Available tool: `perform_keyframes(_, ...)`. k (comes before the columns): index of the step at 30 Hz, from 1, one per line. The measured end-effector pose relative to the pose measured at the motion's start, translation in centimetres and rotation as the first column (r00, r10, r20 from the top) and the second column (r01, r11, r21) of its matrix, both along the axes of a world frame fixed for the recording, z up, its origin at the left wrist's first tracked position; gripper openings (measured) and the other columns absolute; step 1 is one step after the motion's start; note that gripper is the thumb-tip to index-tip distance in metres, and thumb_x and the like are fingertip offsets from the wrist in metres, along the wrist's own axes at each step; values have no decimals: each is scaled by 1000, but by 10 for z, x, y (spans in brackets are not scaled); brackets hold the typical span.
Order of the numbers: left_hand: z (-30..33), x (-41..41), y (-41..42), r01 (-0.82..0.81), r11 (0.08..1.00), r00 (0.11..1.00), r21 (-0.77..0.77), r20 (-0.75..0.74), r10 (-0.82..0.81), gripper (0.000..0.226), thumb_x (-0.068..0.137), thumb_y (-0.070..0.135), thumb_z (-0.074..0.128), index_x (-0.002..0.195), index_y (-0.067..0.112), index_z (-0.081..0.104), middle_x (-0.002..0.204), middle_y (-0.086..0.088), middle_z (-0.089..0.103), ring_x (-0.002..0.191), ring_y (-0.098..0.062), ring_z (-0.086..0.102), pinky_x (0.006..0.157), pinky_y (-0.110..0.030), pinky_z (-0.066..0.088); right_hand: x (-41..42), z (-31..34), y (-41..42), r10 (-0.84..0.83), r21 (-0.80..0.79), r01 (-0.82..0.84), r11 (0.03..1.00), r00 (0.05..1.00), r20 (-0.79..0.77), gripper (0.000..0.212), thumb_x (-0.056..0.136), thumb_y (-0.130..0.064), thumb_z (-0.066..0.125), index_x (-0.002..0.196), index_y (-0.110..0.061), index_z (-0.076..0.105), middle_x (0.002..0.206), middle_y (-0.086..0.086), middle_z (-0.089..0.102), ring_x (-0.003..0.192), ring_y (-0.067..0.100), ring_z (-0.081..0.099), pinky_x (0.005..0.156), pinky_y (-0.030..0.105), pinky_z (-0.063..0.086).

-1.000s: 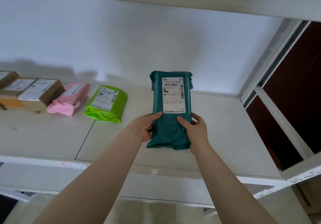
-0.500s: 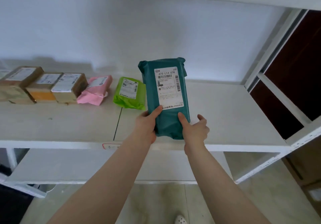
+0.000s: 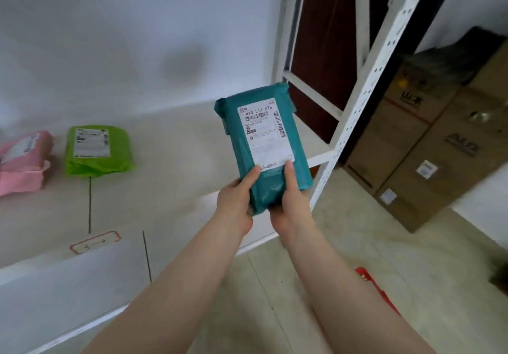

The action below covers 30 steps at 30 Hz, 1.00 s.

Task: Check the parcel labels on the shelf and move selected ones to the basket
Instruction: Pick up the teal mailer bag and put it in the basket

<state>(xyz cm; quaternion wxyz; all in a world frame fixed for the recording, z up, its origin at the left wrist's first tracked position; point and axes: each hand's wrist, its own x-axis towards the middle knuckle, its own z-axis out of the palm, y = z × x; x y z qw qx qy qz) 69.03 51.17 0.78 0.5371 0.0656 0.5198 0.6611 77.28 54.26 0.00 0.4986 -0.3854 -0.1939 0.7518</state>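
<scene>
A teal parcel (image 3: 299,158) with a white shipping label facing me is held up in front of the shelf's right end. My left hand (image 3: 236,202) grips its lower left side, thumb on the front. My right hand (image 3: 288,205) grips its lower right side, thumb touching the label's bottom edge. On the white shelf (image 3: 170,166) lie a lime-green parcel (image 3: 121,150) and, at the far left, a pink parcel (image 3: 22,161), both label up. A red basket edge (image 3: 376,290) shows on the floor beside my right forearm.
The shelf's white perforated upright (image 3: 360,111) stands just right of the held parcel. Stacked brown cardboard boxes (image 3: 423,144) sit on the floor at the right against the wall. A red-bordered tag (image 3: 94,242) marks the shelf's front edge. Beige floor tiles lie below.
The teal parcel has been lifted off the shelf and carried right, toward the shelf's end. My view has swung right and down, bringing the boxes and red basket edge into sight.
</scene>
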Motion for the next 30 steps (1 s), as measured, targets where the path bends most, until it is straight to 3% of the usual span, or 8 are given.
perform_keyframes(6, -8, 116, 15, 228, 974, 974, 0, -4, -228, 36, 84, 21, 73, 117, 8, 67, 108, -9, 74, 95, -23, 72, 75, -31, 59, 109, -30, 5, -234, 12, 238, 971, 962, -143, 44, 98, -31, 59, 140, -19, 52, 132, 8, 66, 118, 27, 65, 98, 49, 54)
perform_keyframes(10, -29, 204, 22, 418, 893, 890, -165, -124, -439, 42, 84, 38, 71, 121, 17, 64, 113, 2, 70, 87, -8, 64, 61, -17, 47, 207, -51, 5, -372, -10, 374, 927, 921, -114, 41, 99, -24, 58, 139, -21, 51, 131, 5, 67, 115, 24, 67, 83, 39, 60)
perform_keyframes(13, -51, 262, 29, 586, 759, 796, -284, 25, -605, 40, 85, 45, 68, 116, 21, 62, 104, -7, 65, 82, -17, 58, 82, -37, 50, 274, -76, 0, -459, -34, 458, 888, 887, -47, 46, 96, -22, 63, 141, -21, 48, 133, 5, 65, 117, 24, 66, 85, 39, 59)
perform_keyframes(15, -68, 296, 33, 615, 733, 784, -290, 136, -605, 31, 86, 36, 69, 108, 15, 61, 109, -15, 63, 94, -26, 62, 92, -44, 52, 311, -96, -6, -492, -66, 491, 869, 870, -7, 50, 94, -23, 66, 140, -22, 48, 134, 7, 65, 119, 27, 65, 94, 49, 55)
perform_keyframes(18, -96, 346, 33, 660, 690, 751, -297, 248, -612, 48, 86, 33, 70, 123, 6, 57, 126, -20, 60, 116, -32, 60, 95, -42, 52, 365, -121, -17, -535, -150, 539, 829, 842, 70, 52, 93, -24, 68, 141, -22, 47, 132, 6, 66, 117, 27, 66, 90, 49, 58)
perform_keyframes(23, -136, 406, 24, 676, 672, 737, -303, 247, -630, 43, 90, 31, 64, 125, 7, 56, 120, -12, 64, 107, -24, 62, 85, -34, 53, 430, -141, -29, -493, -294, 529, 796, 849, 192, 51, 91, -32, 69, 137, -22, 50, 128, 1, 67, 106, 18, 68, 70, 32, 61)
perform_keyframes(27, -164, 437, 29, 660, 696, 750, -281, 196, -632, 45, 90, 35, 63, 128, 12, 57, 123, -11, 66, 100, -21, 68, 64, -28, 58, 456, -165, -34, -481, -429, 465, 774, 873, 79, 54, 90, -39, 68, 138, -26, 48, 136, 5, 60, 119, 30, 62, 95, 56, 53)
perform_keyframes(30, -181, 454, 36, 668, 670, 738, -324, 174, -652, 42, 90, 39, 63, 122, 12, 58, 116, -14, 68, 95, -25, 70, 71, -33, 58, 467, -188, -33, -493, -401, 490, 774, 864, 104, 45, 97, -29, 60, 139, -30, 46, 136, 2, 59, 119, 28, 62, 97, 56, 52)
